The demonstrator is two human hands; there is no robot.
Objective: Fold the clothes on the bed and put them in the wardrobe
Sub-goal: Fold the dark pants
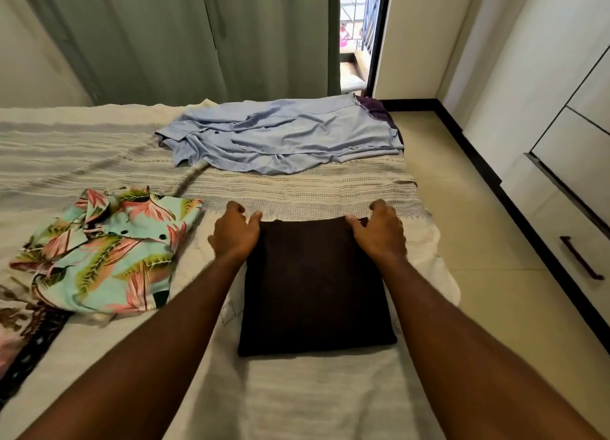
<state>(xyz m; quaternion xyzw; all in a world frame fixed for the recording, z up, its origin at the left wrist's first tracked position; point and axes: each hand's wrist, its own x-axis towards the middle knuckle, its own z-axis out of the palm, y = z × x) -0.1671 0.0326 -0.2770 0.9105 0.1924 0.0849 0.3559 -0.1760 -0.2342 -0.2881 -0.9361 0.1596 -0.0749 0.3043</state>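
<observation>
White bedding covers the bed (297, 400); at nine o'clock lies a floral shirt (109, 251); the left hand (236, 231) and right hand (379, 231) pinch the far corners of a folded dark garment (313, 294) at centre; at twelve o'clock sprawls a blue shirt (280, 135); at three o'clock stands the wardrobe (567, 162).

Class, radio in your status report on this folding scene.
Left hand, right hand gripping dark folded garment at far corners. Blue shirt, floral shirt unfolded. Nothing blocking.
</observation>
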